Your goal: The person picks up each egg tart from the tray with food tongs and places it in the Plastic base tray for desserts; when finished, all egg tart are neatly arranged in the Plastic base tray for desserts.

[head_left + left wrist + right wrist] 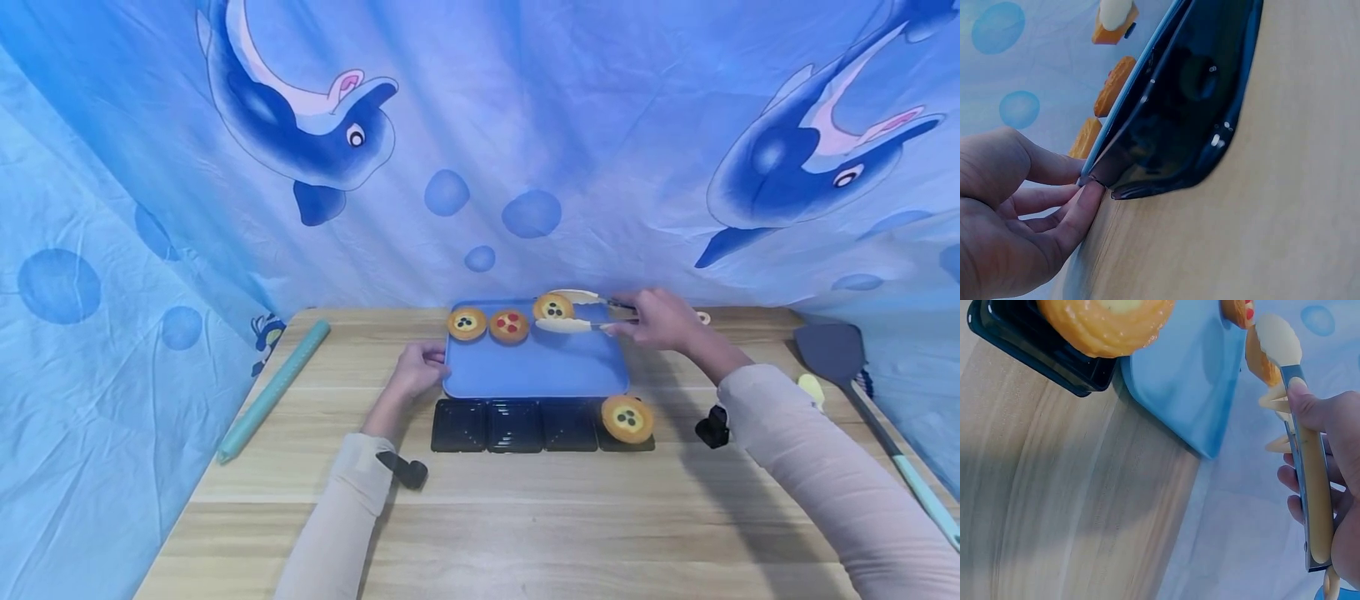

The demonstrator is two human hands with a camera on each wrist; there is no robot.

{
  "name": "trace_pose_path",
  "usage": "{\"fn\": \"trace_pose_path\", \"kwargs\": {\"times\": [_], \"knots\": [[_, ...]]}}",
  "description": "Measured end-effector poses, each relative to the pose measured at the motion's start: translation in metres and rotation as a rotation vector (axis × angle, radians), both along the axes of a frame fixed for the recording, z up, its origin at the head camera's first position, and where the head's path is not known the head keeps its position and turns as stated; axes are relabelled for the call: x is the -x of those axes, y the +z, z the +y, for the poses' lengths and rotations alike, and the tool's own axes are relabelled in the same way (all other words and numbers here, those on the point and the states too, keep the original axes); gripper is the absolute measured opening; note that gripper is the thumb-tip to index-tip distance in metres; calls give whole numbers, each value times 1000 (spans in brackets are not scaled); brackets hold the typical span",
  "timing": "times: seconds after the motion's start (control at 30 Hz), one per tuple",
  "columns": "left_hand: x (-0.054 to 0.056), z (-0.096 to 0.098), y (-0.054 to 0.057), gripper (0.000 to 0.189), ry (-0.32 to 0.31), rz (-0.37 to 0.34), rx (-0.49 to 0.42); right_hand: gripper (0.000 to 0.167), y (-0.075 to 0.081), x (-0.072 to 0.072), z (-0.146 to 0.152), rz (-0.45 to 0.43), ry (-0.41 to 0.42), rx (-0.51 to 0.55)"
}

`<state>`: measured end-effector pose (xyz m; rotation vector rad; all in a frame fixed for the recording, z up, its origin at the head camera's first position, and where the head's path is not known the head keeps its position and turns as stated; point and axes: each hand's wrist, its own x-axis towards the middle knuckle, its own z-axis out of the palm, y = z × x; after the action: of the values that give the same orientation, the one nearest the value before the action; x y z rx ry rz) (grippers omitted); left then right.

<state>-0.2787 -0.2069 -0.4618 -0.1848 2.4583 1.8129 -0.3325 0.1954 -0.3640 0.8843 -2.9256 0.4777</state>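
My right hand (658,319) holds cream-tipped tongs (1314,497), whose tips are around a tart (553,307) with dark berry dots. That tart is over the back of the blue tray (536,367). On the tray's back left sit another dark-dotted tart (467,323) and a red-dotted tart (508,326). At the tray's left edge, my left hand (418,369) pinches the rim between thumb and fingers, seen closely in the left wrist view. A black sectioned tray (514,427) lies along the near side, with a dark-dotted tart (627,419) on its rightmost section.
A teal rolling pin (273,390) lies at the table's left edge. To the right are a dark spatula (831,348) with a mint handle and a small pale yellow item (810,388) beside my sleeve. A blue dolphin-print cloth (525,150) hangs behind the wooden table (510,533).
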Motion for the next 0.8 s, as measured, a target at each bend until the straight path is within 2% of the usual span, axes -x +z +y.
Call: {"fn": "trace_pose_path", "kwargs": {"times": [0.2,0.43,0.8], "knots": [[-1,1,0,52,-1,-9,-5,64,4,-5,2,0,15,-12],[-2,1,0,50,-1,-3,-4,62,17,-14,6,3,40,-36],[-1,1,-1,51,-3,5,7,58,31,-46,13,139,145,-47]]}}
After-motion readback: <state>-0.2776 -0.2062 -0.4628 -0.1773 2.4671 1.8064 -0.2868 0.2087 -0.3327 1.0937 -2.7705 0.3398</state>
